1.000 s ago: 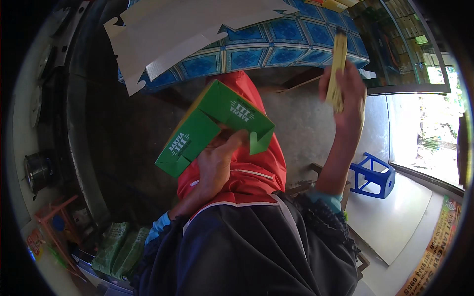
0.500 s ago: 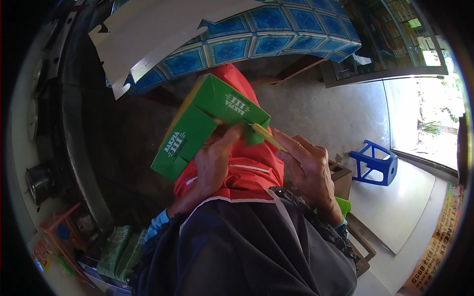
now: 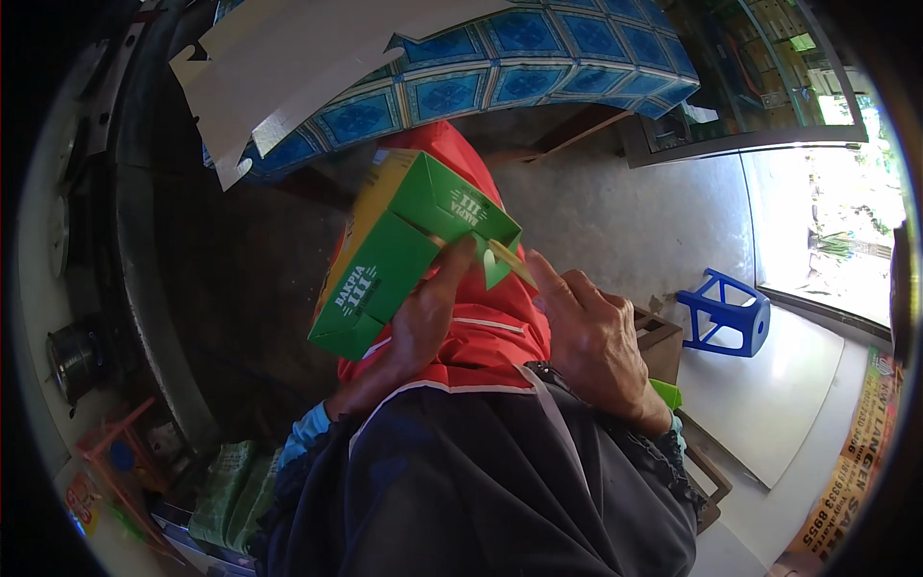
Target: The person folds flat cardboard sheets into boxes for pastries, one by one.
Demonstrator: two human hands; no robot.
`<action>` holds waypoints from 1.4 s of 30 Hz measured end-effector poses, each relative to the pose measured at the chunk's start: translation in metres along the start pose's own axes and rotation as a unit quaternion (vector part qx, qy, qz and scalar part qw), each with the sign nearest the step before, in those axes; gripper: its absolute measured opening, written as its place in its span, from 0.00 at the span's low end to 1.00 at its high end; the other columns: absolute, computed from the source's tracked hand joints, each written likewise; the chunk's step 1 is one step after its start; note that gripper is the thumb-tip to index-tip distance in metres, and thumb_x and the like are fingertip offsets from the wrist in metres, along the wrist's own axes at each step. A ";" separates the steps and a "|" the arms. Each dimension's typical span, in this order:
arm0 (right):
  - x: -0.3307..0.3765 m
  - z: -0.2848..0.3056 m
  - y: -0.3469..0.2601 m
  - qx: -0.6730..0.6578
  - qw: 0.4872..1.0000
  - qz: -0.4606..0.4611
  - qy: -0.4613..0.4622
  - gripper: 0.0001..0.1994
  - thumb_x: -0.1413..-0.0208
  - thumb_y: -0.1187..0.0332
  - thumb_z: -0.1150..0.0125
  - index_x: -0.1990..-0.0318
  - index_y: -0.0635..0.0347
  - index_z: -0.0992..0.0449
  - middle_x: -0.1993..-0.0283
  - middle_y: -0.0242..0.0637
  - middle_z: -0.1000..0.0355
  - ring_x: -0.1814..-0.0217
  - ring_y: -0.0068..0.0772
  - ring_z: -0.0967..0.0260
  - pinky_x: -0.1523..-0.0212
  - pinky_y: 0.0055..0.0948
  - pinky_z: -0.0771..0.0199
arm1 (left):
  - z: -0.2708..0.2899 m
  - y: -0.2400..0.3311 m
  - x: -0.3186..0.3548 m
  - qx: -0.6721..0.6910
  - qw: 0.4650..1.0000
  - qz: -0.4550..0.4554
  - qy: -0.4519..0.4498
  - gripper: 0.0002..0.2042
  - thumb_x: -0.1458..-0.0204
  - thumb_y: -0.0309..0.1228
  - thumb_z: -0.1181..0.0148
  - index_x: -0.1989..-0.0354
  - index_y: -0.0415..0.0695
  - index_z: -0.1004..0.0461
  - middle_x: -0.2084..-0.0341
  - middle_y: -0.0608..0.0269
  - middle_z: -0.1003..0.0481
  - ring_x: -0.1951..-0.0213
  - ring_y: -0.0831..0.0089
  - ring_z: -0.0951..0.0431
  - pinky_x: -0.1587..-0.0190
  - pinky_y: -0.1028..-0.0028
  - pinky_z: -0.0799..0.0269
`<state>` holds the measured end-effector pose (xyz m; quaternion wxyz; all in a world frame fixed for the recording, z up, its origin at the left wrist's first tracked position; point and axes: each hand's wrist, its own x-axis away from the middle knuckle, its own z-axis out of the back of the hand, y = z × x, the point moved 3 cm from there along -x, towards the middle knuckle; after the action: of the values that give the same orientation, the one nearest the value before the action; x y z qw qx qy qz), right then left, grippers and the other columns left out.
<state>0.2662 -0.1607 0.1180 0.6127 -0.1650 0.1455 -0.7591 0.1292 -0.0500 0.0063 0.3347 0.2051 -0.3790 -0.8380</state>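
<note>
A green and yellow cardboard box (image 3: 389, 279) with white print is tilted over my lap. My left hand (image 3: 430, 308) grips it at its near side, fingers partly hidden by a side panel. My right hand (image 3: 598, 341) pinches a thin, flat, yellowish stick (image 3: 512, 263). The stick's far end meets the box's right corner, beside a small green flap (image 3: 492, 272) that hangs there. Whether the stick goes into the card I cannot make out. Beneath the box lies red cloth (image 3: 481, 332) over my lap.
Ahead stands a table with a blue patterned cloth (image 3: 524, 43) and a large pale cut card sheet (image 3: 288, 62) on it. A blue plastic stool (image 3: 726, 313) is at right, near a glass cabinet (image 3: 750, 77). Green folded packs (image 3: 231, 495) lie at lower left.
The box has turned slightly, so more of its yellow side shows. My right hand and the stick have shifted a little left, and the small flap at the corner stands out more.
</note>
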 end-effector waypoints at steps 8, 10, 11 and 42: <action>0.001 0.005 -0.004 0.059 0.998 0.010 -0.020 0.32 0.56 0.80 0.42 0.37 0.69 0.35 0.63 0.46 0.32 0.67 0.45 0.26 0.73 0.43 0.27 | 0.006 0.010 -0.005 0.100 0.994 0.046 -0.009 0.14 0.44 0.25 0.41 0.49 0.46 0.25 0.59 0.67 0.23 0.56 0.72 0.24 0.52 0.73 0.31; -0.002 0.004 0.003 0.020 0.999 0.002 -0.033 0.33 0.56 0.80 0.42 0.37 0.69 0.36 0.63 0.46 0.32 0.67 0.45 0.26 0.73 0.43 0.27 | 0.008 0.017 -0.009 0.191 0.978 0.088 0.010 0.09 0.40 0.27 0.43 0.53 0.41 0.24 0.63 0.64 0.22 0.62 0.74 0.23 0.57 0.74 0.29; -0.002 0.000 0.008 0.002 0.999 0.001 -0.036 0.33 0.55 0.80 0.43 0.36 0.69 0.36 0.62 0.46 0.32 0.67 0.45 0.26 0.72 0.43 0.27 | 0.008 0.018 -0.010 0.221 0.970 0.103 0.002 0.09 0.39 0.29 0.44 0.52 0.41 0.24 0.62 0.65 0.22 0.61 0.74 0.24 0.56 0.74 0.30; -0.199 0.043 0.107 0.353 0.823 0.105 0.432 0.15 0.50 0.67 0.31 0.53 0.49 0.18 0.60 0.37 0.27 0.65 0.41 0.29 0.67 0.41 0.28 | 0.038 0.022 -0.027 0.567 0.786 0.212 0.123 0.09 0.43 0.23 0.39 0.54 0.37 0.23 0.61 0.60 0.20 0.59 0.73 0.20 0.51 0.74 0.27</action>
<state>0.4180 0.0111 0.0966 0.5793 0.4238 0.1339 -0.6833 0.1342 -0.0222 0.0492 0.3707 0.3735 -0.7759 -0.3480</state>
